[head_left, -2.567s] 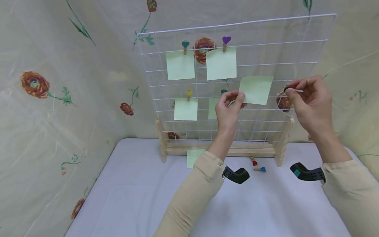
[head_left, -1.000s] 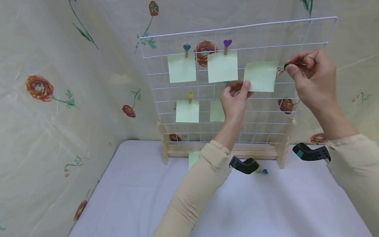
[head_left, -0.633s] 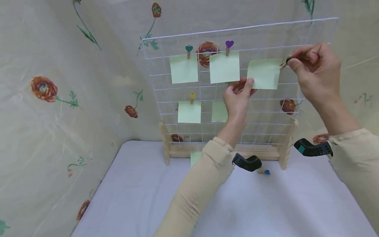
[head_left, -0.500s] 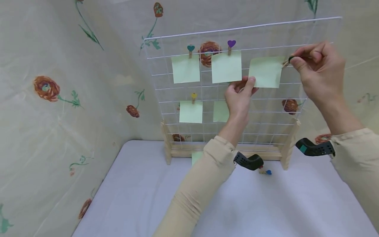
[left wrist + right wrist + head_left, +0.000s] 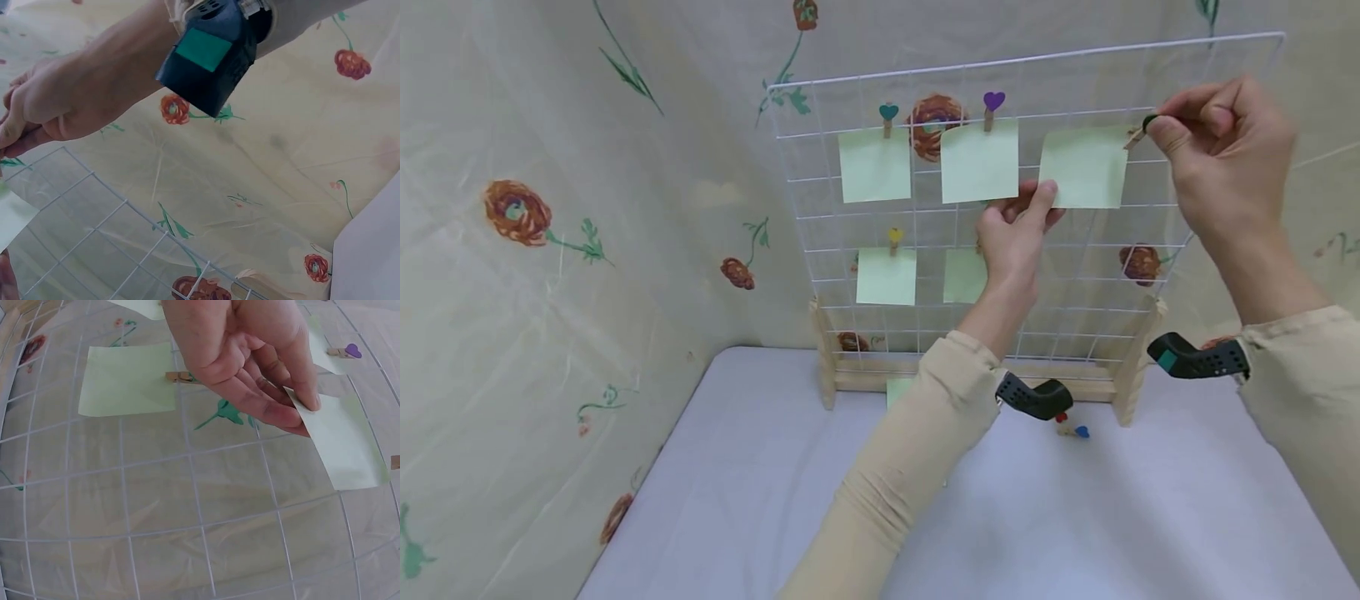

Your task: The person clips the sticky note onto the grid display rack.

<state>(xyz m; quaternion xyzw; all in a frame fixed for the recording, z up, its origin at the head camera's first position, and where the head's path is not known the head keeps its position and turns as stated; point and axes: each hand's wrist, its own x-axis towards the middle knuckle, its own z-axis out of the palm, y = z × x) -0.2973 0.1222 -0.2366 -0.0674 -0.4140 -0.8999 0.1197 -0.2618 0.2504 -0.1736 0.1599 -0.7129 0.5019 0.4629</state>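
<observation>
My left hand pinches the lower left corner of a pale green paper note, held up against the white wire grid. Right of the note, my right hand pinches a small wooden clothespin with a dark top, its tip at the note's upper right corner. Whether the clothespin grips the paper cannot be made out. The right wrist view shows the left hand's thumb and fingers on the note. In the left wrist view, the right hand is above the note's edge.
Heart-topped clothespins fix other notes to the grid, two in the upper row and two lower. The grid stands in a wooden base. A red-topped and a blue-topped clothespin lie on the white table, and another note lies by the base.
Both hands have risen with the note and the clothespin, from mid-grid to the upper row. The clothespin has come up to the note's upper right corner. The head view has shifted slightly.
</observation>
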